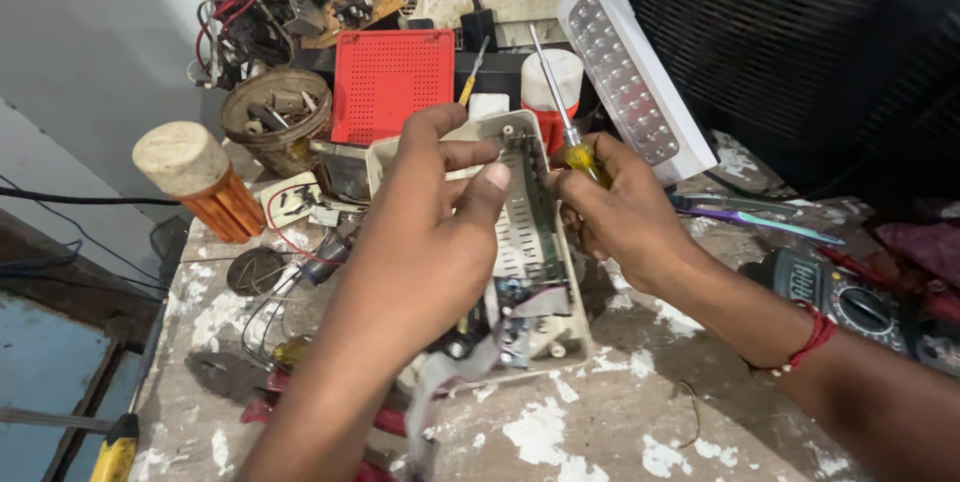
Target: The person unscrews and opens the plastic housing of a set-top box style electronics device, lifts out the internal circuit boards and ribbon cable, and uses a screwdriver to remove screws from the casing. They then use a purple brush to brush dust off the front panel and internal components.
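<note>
While the left hand (430, 212) is pinching the rim of the opened white plastic casing (530, 242), tilting it above the paint-flecked workbench (620, 422) to expose the circuitry, the right hand (620, 217) is gripping a yellow-handled screwdriver (565, 127), fingers closed, blade pointing upward; a detached LED panel (635, 77) is leaning behind.

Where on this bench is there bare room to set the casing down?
The barest patch is the paint-flecked benchtop near its front edge, between the white casing and the right forearm. A smaller gap lies left, by the orange spool. Behind the left hand and right hand it is crowded: red perforated panel, tin of parts, LED panel. The multimeter fills the right.
</note>
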